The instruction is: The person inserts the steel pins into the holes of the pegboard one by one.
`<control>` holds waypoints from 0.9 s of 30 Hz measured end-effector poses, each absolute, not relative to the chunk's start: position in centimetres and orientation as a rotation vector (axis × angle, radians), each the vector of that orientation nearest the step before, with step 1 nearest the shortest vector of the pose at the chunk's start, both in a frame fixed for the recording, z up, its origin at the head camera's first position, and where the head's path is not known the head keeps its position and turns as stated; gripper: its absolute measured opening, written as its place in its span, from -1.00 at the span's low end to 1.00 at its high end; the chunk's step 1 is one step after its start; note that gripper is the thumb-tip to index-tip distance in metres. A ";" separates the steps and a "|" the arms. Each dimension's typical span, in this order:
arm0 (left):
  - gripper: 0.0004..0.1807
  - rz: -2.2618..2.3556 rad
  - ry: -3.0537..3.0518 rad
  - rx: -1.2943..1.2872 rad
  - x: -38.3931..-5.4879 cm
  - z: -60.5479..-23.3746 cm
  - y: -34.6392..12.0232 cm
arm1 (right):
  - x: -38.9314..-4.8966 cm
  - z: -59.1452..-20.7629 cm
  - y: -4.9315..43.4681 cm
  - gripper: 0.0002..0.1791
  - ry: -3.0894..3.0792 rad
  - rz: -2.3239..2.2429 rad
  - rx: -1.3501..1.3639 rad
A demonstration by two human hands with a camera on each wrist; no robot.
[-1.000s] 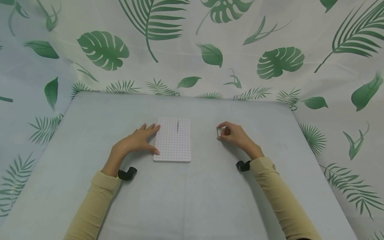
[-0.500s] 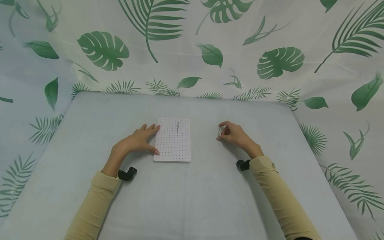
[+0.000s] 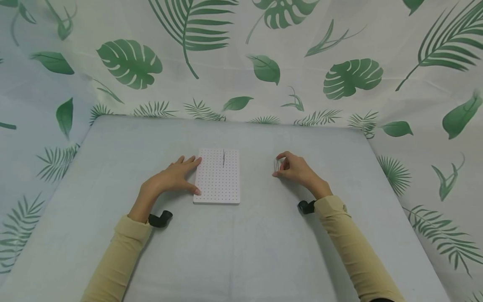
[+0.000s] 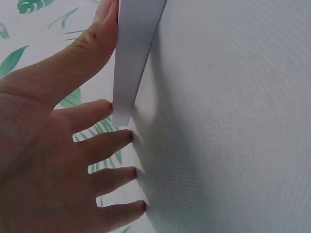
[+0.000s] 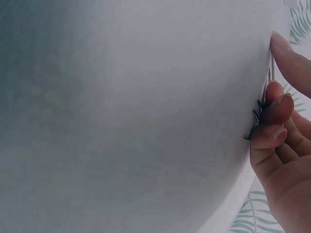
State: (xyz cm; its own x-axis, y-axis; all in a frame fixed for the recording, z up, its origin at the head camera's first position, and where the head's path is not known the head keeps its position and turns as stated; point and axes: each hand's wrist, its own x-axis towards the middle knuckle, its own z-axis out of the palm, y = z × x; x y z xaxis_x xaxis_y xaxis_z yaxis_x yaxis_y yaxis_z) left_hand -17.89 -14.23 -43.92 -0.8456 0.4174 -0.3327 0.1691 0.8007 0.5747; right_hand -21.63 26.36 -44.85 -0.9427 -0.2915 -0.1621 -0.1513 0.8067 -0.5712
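A white board (image 3: 216,184) dotted with a grid of small holes lies flat on the table. Two thin dark metal pins (image 3: 224,159) stand close together near its far edge. The left hand (image 3: 170,176) has its fingers spread beside the board's left side; its thumb and index fingertip touch the board, and in the left wrist view other fingertips meet the table. Well to the right of the board, the right hand (image 3: 296,170) holds several thin metal pins (image 5: 273,68) between thumb and fingers, low at the tabletop. Curled fingers partly hide them.
A pale cloth covers the table (image 3: 241,251). Behind and at the sides hangs a white curtain (image 3: 226,92) printed with green leaves. Black camera mounts (image 3: 160,219) sit at both wrists, below the tan sleeves (image 3: 120,256).
The right hand's fingers have shifted slightly, and the pins in them have turned and drawn closer together. The left hand and the board have stayed in place.
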 end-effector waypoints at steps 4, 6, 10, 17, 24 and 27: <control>0.18 0.742 2.540 0.442 -17.9 -44.0 -14.3 | -21.6 -44.7 26.4 -0.36 2.734 -0.843 -0.334; 0.18 0.739 2.541 0.443 -18.0 -44.0 -14.3 | -21.6 -44.6 26.4 -0.35 2.730 -0.843 -0.330; 0.18 0.740 2.538 0.443 -18.0 -44.0 -14.3 | -21.6 -44.6 26.5 -0.35 2.729 -0.840 -0.322; 0.18 0.741 2.538 0.446 -18.0 -43.9 -14.3 | -21.7 -44.6 26.3 -0.36 2.732 -0.831 -0.325; 0.18 0.746 2.540 0.440 -18.0 -44.0 -14.3 | -21.8 -44.5 26.3 -0.39 2.726 -0.820 -0.332; 0.18 0.747 2.540 0.439 -18.0 -44.0 -14.3 | -21.8 -44.5 26.3 -0.41 2.722 -0.829 -0.341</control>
State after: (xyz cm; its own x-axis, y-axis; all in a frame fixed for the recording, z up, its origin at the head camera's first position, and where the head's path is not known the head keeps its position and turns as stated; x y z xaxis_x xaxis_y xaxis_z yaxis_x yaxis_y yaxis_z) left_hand -18.00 -14.34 -44.01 -0.8460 0.4171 -0.3322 0.1710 0.8023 0.5719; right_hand -21.78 26.32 -44.48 -0.9345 -0.3006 -0.1906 -0.1433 0.8079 -0.5717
